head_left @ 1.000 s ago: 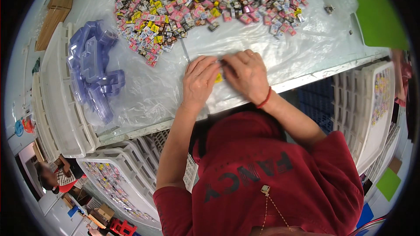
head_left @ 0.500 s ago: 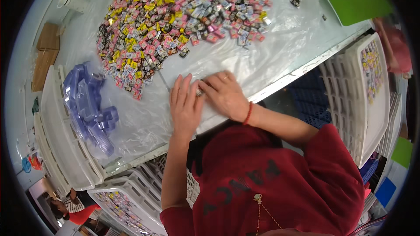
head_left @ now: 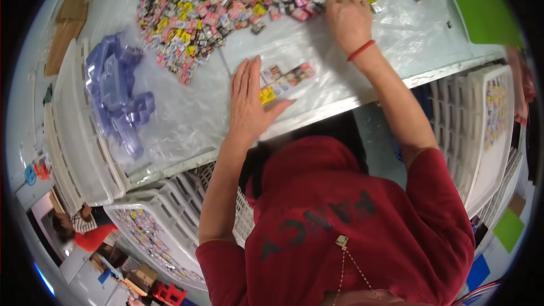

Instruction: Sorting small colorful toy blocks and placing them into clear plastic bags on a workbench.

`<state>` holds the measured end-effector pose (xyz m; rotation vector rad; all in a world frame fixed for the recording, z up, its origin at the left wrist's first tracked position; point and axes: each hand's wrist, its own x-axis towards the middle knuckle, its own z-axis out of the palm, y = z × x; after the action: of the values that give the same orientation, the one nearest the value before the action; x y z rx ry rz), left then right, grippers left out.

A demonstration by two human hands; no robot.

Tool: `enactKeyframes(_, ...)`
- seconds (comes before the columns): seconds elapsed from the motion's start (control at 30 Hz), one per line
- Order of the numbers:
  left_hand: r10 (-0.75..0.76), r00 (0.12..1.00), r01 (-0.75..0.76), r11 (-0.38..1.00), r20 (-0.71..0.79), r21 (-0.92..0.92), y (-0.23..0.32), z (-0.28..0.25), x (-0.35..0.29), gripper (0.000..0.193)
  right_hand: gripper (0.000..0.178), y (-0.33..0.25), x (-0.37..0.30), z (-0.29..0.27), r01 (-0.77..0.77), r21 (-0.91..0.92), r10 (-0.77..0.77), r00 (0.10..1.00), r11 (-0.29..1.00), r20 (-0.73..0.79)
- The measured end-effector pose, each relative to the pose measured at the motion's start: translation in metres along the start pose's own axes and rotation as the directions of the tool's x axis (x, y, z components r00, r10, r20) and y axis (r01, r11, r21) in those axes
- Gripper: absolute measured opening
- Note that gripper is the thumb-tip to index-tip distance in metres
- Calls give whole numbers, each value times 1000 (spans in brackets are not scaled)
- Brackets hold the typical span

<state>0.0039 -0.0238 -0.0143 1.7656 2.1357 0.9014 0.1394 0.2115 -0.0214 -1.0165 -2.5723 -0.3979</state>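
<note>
A large pile of small pink, yellow, black and white packets [head_left: 221, 8] covers the far part of the plastic-covered table [head_left: 192, 119]. At its near right edge, my right hand [head_left: 350, 25] reaches in with curled fingers; the fingertips and whatever they grip are hidden. My left hand [head_left: 247, 102] lies nearer to me, palm down, its thumb stretched away from the fingers. Several packets [head_left: 292, 76] lie together in a small cluster just right of that hand. The yellow ones [head_left: 267, 94] sit between its thumb and fingers, and it appears not to hold them.
Clear bluish plastic trays [head_left: 113, 88] are heaped at the left. Stacked white crates stand at the left [head_left: 88, 130], below the table edge [head_left: 144, 238] and at the right [head_left: 476, 124]. A green sheet [head_left: 487, 8] lies far right. Another person [head_left: 79, 226] is at lower left.
My right hand has moved from beside the left hand out to the pile's edge. My left hand's thumb has spread, and the cluster of packets is now visible.
</note>
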Motion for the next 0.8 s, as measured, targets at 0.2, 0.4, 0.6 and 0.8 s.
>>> enactKeyframes(0.2, -41, 996, 46, 997, 75, -59, -12, -4, -7, 99, 11, -6, 3, 2, 49, 159, -64, 993, 986, 94)
enactKeyframes(0.4, -30, 998, 32, 998, 48, -61, -7, -2, -8, 98, 16, -16, -21, -33, 50, 607, -60, 998, 793, -3)
enactKeyframes(0.6, 134, 989, -137, 990, 60, 36, -8, 21, 6, 88, 20, -79, -54, -55, -139, 766, -5, 983, 627, 183)
enactKeyframes(0.8, 161, 985, -167, 978, 60, 124, -4, 9, 6, 82, 11, -94, -55, -53, -29, 686, -3, 999, 727, 45)
